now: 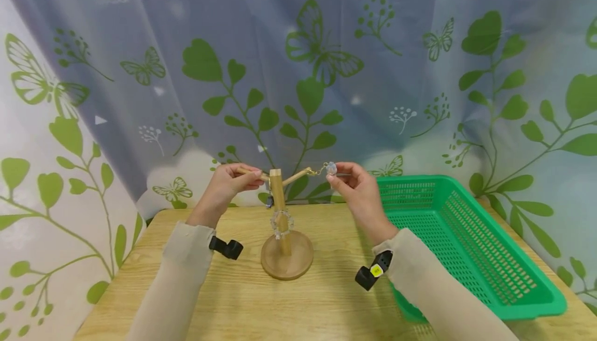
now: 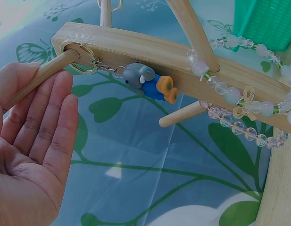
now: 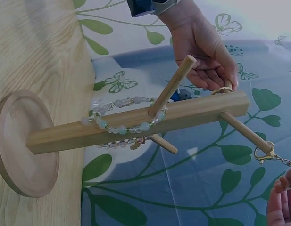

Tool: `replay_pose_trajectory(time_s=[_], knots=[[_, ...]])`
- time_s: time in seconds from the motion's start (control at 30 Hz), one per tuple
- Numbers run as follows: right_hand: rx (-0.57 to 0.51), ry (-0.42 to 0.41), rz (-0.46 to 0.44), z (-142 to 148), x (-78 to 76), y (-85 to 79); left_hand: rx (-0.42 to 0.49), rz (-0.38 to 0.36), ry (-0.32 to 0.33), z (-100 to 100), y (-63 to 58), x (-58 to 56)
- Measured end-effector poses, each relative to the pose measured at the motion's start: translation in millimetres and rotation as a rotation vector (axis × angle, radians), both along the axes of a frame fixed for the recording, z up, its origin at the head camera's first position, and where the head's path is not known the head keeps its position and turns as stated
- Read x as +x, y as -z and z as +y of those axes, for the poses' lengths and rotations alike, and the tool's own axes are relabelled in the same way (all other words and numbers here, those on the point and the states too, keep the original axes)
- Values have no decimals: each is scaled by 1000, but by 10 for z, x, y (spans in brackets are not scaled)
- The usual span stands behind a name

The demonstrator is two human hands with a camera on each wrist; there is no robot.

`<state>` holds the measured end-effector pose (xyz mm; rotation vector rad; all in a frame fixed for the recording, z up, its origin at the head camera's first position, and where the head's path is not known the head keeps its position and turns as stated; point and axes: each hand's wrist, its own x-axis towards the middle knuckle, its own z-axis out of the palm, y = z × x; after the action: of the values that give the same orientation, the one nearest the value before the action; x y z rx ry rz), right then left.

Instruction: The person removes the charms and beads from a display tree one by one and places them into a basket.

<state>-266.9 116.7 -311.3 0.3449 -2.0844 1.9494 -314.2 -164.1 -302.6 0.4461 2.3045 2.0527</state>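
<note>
A wooden jewelry stand rises from a round base in the head view. My left hand pinches its upper left peg between thumb and fingers. Around that peg's root hangs a ring with a grey, blue and orange figure keychain. On the right side, my right hand pinches the pale, clear charm of another keychain. Its gold clasp sits around the end of the upper right peg, chain stretched sideways. Two beaded bracelets, one pale and one pinkish, hang on lower pegs.
To the right of the stand, a green plastic basket stands on the wooden table, beside my right forearm. A curtain with green leaves and butterflies hangs right behind the table.
</note>
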Motion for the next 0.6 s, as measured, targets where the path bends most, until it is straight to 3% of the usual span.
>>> replay_pose_trajectory(time_s=[0.37,0.6], knots=[[33,-14,28,85,-45,-3,8,5,1,2,8,11],[72,5,-5,195,-51,13,-2,4,4,16,-18,20]])
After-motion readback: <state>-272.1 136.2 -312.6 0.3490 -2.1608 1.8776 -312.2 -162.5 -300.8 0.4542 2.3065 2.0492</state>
